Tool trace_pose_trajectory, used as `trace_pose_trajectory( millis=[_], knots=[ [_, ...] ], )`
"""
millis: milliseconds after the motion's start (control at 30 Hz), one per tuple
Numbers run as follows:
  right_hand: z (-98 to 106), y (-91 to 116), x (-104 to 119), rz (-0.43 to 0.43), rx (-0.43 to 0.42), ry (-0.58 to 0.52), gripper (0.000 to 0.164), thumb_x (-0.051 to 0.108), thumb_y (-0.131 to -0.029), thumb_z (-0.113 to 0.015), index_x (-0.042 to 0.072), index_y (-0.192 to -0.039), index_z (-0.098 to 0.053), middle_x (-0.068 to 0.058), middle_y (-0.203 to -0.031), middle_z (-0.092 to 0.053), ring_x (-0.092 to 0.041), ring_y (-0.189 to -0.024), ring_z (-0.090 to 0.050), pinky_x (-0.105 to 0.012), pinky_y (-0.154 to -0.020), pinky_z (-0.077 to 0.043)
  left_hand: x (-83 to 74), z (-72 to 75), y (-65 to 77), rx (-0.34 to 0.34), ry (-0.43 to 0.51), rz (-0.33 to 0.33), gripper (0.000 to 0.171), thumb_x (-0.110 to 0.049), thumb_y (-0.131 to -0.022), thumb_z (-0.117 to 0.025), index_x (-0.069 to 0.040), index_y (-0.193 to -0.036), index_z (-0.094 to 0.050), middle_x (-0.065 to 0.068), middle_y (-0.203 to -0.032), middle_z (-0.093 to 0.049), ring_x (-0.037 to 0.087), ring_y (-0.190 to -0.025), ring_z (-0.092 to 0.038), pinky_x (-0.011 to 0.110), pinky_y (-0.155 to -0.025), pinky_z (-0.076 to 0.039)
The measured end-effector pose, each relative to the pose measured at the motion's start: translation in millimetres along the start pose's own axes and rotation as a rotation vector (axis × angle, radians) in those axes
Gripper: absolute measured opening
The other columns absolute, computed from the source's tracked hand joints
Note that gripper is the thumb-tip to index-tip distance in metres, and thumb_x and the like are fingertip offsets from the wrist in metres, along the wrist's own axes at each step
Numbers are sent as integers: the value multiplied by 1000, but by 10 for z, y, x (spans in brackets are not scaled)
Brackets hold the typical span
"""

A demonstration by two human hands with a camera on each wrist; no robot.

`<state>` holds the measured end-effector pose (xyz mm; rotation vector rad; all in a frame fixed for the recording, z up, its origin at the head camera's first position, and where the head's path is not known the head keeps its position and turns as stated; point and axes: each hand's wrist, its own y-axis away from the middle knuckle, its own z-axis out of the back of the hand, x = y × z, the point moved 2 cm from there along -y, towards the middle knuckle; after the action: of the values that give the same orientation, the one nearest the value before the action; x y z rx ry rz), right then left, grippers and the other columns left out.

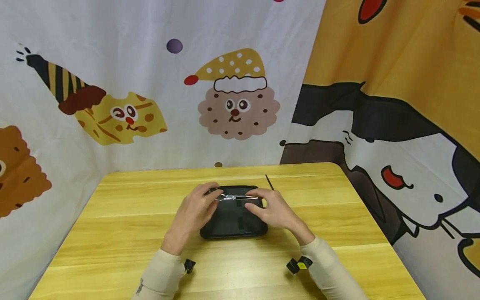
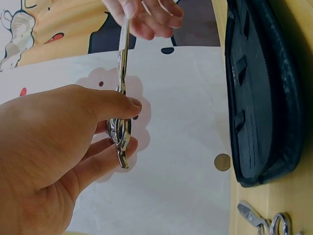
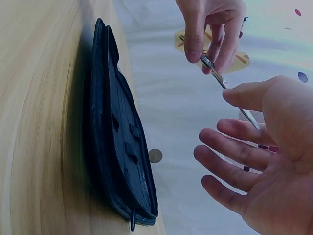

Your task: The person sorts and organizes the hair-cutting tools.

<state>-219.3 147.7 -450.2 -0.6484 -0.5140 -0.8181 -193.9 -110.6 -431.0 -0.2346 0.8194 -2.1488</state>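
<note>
The left hand (image 1: pixel 194 209) grips the scissors (image 1: pixel 238 197) by the handle end, above the black case (image 1: pixel 234 223) on the table (image 1: pixel 131 233). The right hand (image 1: pixel 276 209) is spread, its fingers loosely extended about the blade end. Metal scissors-like tool (image 2: pixel 250 214) lies beside the case; a dark rod (image 1: pixel 269 182) lies behind the right hand.

Pale glare brightens the near tabletop (image 1: pixel 232 273), while wrist views look dimmer.
</note>
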Motion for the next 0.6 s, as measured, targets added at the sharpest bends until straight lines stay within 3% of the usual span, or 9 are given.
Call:
trace_pose_trajectory(
  millis=[267, 600],
  knots=[
    [0, -5, -13, 30, -13, 88, 42, 37, -97, -71, 10, -130, -71, -2, -128, -68, -20, -116, -61, -52, -94, -54, 83, 67, 14, -11, -9, 5, 29, -2, -81, -83, -4, -111, -80, 15, -122, -68, 30, -109, -62, 38, -71, -62],
    [-13, -4, -76, 36, 19, 163, 52, 42, -97, -70, 10, -137, -66, -12, -140, -61, -24, -132, -50, -55, -108, -45, 163, 77, 25, 13, -7, 34, 32, -1, -81, -84, -4, -113, -80, 15, -122, -69, 30, -105, -64, 38, -74, -62]
  ],
)
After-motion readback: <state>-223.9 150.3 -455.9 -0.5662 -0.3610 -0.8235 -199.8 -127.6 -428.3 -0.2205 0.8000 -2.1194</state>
